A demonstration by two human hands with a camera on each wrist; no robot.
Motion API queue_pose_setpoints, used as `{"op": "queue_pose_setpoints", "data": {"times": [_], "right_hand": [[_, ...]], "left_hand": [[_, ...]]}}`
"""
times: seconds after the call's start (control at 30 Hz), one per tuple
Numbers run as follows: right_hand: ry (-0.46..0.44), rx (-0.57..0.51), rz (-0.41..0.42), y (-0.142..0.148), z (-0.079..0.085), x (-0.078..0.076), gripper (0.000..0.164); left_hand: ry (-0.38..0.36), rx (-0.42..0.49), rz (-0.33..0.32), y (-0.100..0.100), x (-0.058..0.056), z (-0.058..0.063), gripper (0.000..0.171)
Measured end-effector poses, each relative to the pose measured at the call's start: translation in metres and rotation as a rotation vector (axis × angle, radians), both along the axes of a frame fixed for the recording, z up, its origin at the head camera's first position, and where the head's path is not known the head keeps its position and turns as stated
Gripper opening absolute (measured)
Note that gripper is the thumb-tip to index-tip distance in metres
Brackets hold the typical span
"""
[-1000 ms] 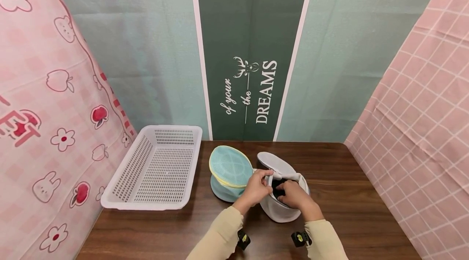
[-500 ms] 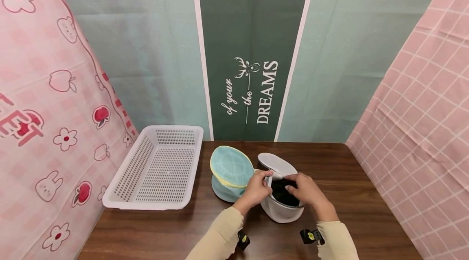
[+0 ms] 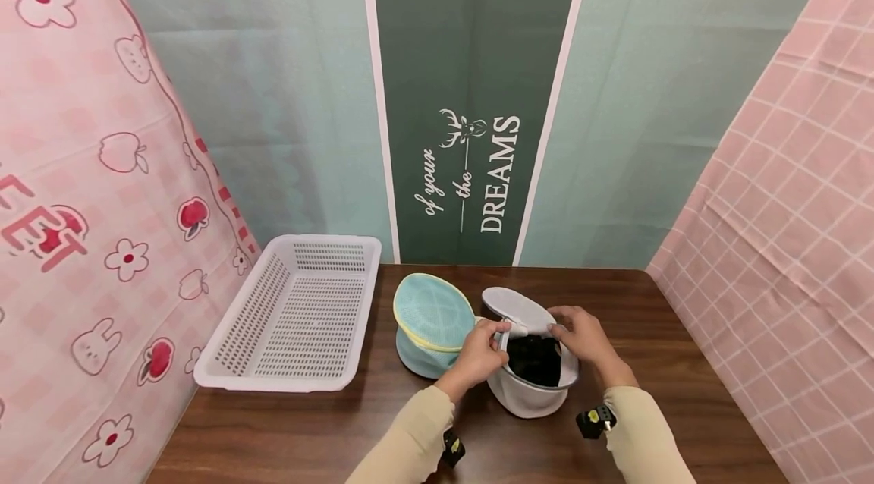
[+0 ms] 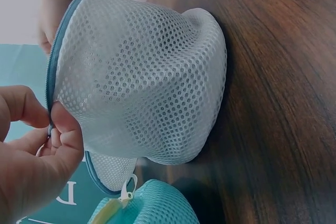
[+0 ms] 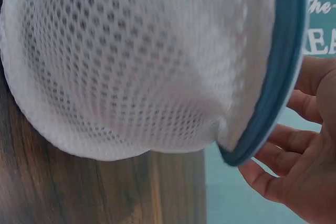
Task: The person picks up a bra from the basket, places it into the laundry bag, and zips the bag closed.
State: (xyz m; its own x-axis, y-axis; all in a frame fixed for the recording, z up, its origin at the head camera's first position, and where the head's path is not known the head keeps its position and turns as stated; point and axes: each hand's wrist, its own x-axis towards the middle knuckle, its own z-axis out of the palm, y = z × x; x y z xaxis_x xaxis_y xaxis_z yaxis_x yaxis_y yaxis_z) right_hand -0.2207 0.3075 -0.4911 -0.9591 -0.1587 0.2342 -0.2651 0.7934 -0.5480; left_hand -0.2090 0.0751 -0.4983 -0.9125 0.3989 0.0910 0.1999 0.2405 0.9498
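Observation:
A white mesh laundry bag (image 3: 526, 397) with a blue-grey zip edge stands on the table, its round lid (image 3: 515, 307) folded back. Black cloth (image 3: 535, 360) fills the visible part of its mouth. My left hand (image 3: 476, 356) pinches the zip edge on the left side between thumb and fingers. At the far right of the rim, my right hand (image 3: 586, 336) holds the edge near the lid; its thumb is hidden in the right wrist view. Just left of the white bag sits a blue mesh laundry bag (image 3: 433, 313) with yellow trim.
A white perforated plastic basket (image 3: 273, 378) stands at the left of the wooden table (image 3: 655, 363). Printed curtains hang at the back and both sides. A black wrist device (image 3: 595, 421) sits at the right sleeve.
My right hand has come out of the bag's mouth and moved right, to the rim. The black cloth shows more fully. My left hand keeps its grip.

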Motion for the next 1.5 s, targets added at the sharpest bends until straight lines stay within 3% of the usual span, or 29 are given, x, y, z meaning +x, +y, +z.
{"op": "queue_pose_setpoints", "data": {"times": [0.33, 0.57, 0.8, 0.93, 1.07, 1.23, 1.4, 1.5], "right_hand": [[-0.204, -0.198, -0.105, 0.014, -0.019, -0.026, 0.033], [-0.346, -0.384, -0.124, 0.022, -0.031, -0.038, 0.037], [-0.503, -0.500, -0.096, 0.028, -0.042, -0.046, 0.042], [-0.556, -0.638, -0.118, 0.031, -0.050, -0.048, 0.044], [-0.587, -0.733, -0.106, 0.032, -0.057, -0.049, 0.046], [-0.579, -0.754, -0.110, 0.032, -0.062, -0.051, 0.038], [-0.541, -0.788, -0.153, 0.031, -0.061, -0.051, 0.037], [-0.505, -0.769, -0.241, 0.031, -0.056, -0.049, 0.041]], "left_hand": [[-0.015, -0.015, 0.001, -0.002, 0.000, -0.003, 0.049], [-0.025, -0.020, -0.003, -0.001, 0.000, -0.003, 0.050], [-0.012, -0.025, 0.008, -0.001, 0.001, -0.003, 0.050], [-0.011, -0.023, -0.002, 0.000, 0.001, -0.002, 0.050], [-0.008, -0.022, -0.005, 0.001, 0.002, -0.003, 0.050], [-0.012, -0.015, 0.002, 0.002, 0.001, -0.004, 0.050], [-0.016, -0.027, 0.007, 0.001, 0.002, -0.004, 0.051], [0.003, -0.030, 0.012, 0.001, 0.003, -0.004, 0.051]]}}
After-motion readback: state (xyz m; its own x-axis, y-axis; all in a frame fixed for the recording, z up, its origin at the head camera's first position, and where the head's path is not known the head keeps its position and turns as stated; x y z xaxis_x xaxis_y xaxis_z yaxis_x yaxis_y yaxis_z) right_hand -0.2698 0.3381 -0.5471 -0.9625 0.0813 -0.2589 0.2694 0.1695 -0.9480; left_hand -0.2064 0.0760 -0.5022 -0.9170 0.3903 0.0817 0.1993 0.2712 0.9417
